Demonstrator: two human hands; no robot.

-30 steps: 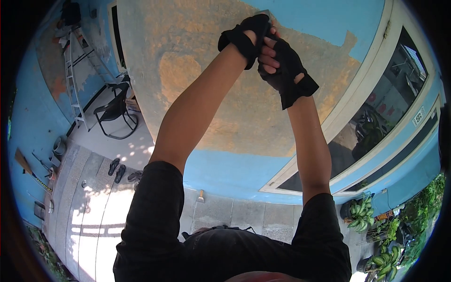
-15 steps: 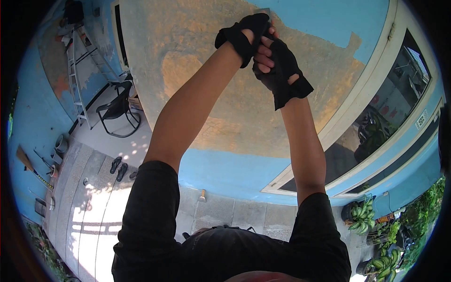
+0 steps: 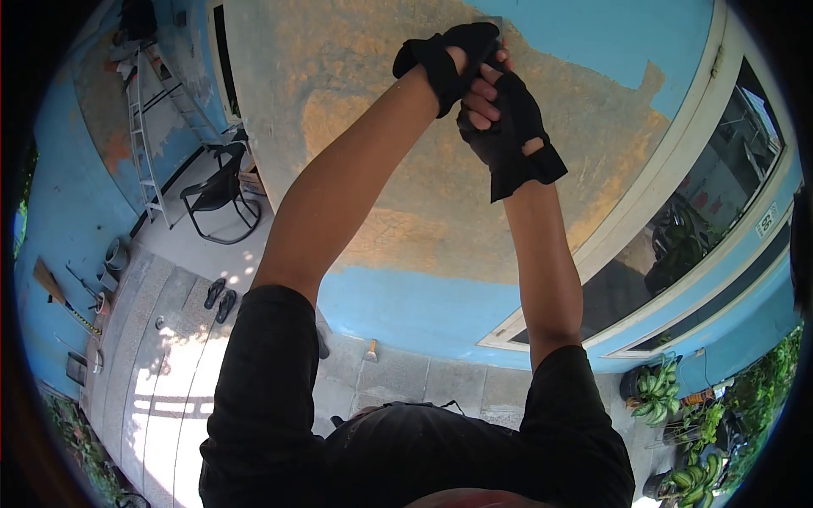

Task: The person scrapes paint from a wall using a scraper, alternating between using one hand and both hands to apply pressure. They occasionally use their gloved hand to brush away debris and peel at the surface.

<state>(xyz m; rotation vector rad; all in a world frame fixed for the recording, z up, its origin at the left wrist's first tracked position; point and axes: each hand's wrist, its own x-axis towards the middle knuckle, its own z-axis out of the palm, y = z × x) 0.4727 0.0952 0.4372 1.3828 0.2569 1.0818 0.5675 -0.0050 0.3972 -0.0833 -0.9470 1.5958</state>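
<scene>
Both hands are raised close together against the wall [image 3: 364,144], where a large patch has no paint. My left hand [image 3: 457,61], in a black fingerless glove, is closed at the upper end of a scraper. Only a bit of the scraper's flat grey blade [image 3: 491,20] shows past the fingers, near the edge of the blue paint [image 3: 584,42]. My right hand [image 3: 506,118], gloved alike, sits just below with its fingers curled round the same tool. The handle is mostly hidden by the two hands.
A white-framed glass door [image 3: 720,178] stands to the right, with potted plants [image 3: 656,389] below. At left are a black chair [image 3: 216,193], a ladder [image 3: 140,127] with a person [image 3: 137,21] near its top, and sandals [image 3: 222,300]. A small flat tool [image 3: 371,350] lies on the floor.
The whole view has shifted slightly, so the wall and door appear a little further right. Both hands keep their hold on the scraper, nearly in the same place.
</scene>
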